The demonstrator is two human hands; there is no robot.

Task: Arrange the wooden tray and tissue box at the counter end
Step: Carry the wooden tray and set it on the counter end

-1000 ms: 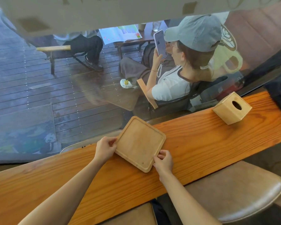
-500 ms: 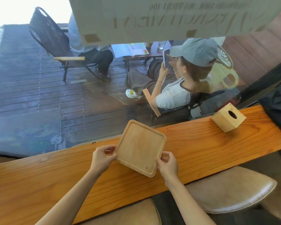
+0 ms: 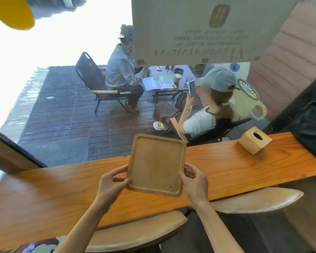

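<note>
From the head camera, your left hand and right hand each pinch a near corner of the square, pale wooden tray with rounded corners and a shallow raised rim. It looks tipped up off the long orange-brown wooden counter, far edge raised, though the wide lens makes that hard to judge. The small light-wood cube tissue box with an oval slot on top sits well apart to your right, near the counter end, beside a black bag.

Keep both grips even and carry the tray level toward the box, then set it flat and square with the counter edge. The smooth tray could slide on the glossy, strongly grained counter, so lower it gently.
</note>
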